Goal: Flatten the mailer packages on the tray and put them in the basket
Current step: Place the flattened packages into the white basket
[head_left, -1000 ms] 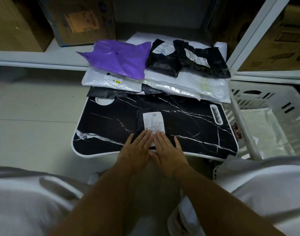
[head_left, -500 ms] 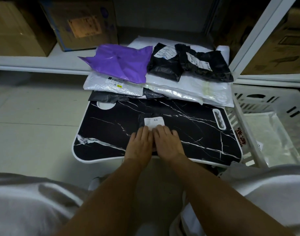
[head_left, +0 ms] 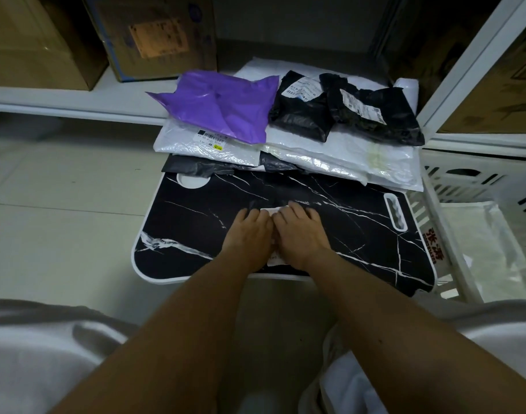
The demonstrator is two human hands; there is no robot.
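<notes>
A small black mailer (head_left: 266, 208) with a white label lies flat on the marble-patterned tray (head_left: 196, 222), mostly hidden under both hands. The left hand (head_left: 250, 234) and right hand (head_left: 300, 233) press it side by side, each grip open with straight fingers. Beyond it, purple (head_left: 226, 106), black (head_left: 375, 118) and white mailers (head_left: 345, 153) pile up. To the right, the white basket (head_left: 465, 180) holds a clear bag (head_left: 488, 249).

One purple plastic mailer (head_left: 223, 106) and two crumpled black plastic mailers, (head_left: 300, 112) and (head_left: 375, 115), top a pile of white plastic mailers (head_left: 339, 153) too overlapped to count. One black marble-patterned tray (head_left: 196, 222), one white slotted plastic basket (head_left: 465, 180) and two brown cardboard boxes, (head_left: 32, 40) and (head_left: 154, 34), are visible.
</notes>
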